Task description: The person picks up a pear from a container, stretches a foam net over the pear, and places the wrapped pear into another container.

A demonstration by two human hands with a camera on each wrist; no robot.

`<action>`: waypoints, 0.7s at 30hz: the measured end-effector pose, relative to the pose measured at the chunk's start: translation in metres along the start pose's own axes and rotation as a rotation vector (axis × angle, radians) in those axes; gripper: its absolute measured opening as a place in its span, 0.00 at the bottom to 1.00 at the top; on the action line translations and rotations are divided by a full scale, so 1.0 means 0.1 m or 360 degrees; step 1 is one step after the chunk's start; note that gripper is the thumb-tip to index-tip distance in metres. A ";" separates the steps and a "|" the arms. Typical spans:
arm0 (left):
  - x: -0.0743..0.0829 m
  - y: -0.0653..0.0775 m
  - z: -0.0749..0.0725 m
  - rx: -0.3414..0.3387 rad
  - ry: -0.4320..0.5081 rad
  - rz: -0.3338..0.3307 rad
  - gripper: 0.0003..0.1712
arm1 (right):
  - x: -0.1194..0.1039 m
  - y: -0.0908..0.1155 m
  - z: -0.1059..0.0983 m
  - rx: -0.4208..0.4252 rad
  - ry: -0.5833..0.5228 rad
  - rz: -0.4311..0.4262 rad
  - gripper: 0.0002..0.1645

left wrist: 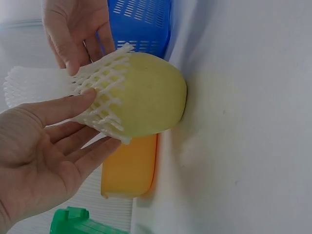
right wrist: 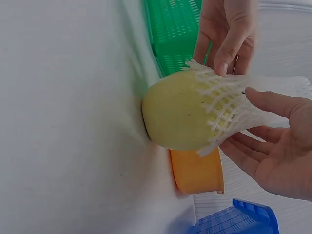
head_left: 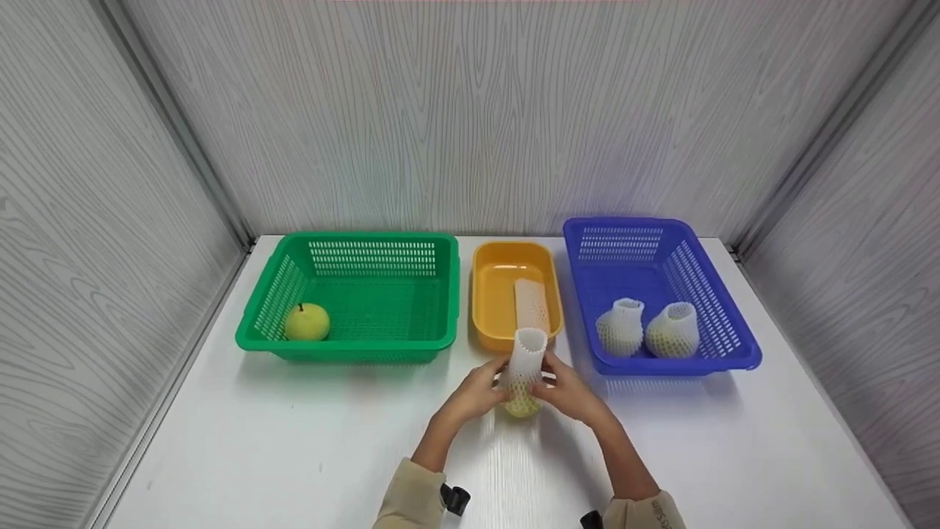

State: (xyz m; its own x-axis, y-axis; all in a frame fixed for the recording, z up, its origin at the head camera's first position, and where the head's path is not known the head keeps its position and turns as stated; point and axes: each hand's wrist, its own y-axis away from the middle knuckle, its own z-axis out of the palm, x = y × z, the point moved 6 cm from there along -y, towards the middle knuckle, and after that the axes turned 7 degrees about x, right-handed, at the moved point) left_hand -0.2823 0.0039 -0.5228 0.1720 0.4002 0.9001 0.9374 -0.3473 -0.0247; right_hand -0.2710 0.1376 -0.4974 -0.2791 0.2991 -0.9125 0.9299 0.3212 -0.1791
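Observation:
A yellow-green pear point(left wrist: 156, 95) stands on the table in front of the orange container, its lower part bare in both wrist views. A white foam net point(head_left: 528, 360) covers its upper part and rises as an open tube above it. From the left, my left hand point(head_left: 474, 393) holds the net between thumb and fingers. My right hand point(head_left: 573, 394) grips it from the opposite side, thumb on the near face. In the right wrist view, the net's edge point(right wrist: 207, 151) sits partway down the pear.
A green basket point(head_left: 371, 344) at left contains one bare pear point(head_left: 307, 322). The orange container point(head_left: 493, 294) in the middle has a flat foam net point(head_left: 530, 303) in it. At right, a blue basket point(head_left: 639, 278) holds two netted pears point(head_left: 621, 329).

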 end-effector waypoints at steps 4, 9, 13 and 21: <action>-0.02 0.00 0.01 -0.0035 0.0032 -0.0003 0.35 | 0.11 0.00 0.02 -0.0032 0.0110 -0.0019 0.34; -0.05 -0.01 0.01 -0.0078 0.0113 0.0004 0.39 | 0.18 0.00 0.00 -0.0070 0.0124 0.0007 0.34; -0.10 -0.03 0.02 -0.0113 0.0118 0.0015 0.43 | 0.22 0.01 0.01 -0.0131 0.0126 0.0057 0.35; -0.19 -0.03 0.05 -0.0152 -0.0008 -0.0010 0.41 | 0.31 0.05 0.03 -0.0212 0.0139 0.0202 0.44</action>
State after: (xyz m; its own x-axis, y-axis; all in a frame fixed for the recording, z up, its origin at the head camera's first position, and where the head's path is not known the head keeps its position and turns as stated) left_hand -0.2870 0.0018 -0.5425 0.1680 0.4065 0.8981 0.9054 -0.4239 0.0226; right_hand -0.2741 0.1464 -0.5279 -0.1866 0.4198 -0.8882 0.9208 0.3899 -0.0092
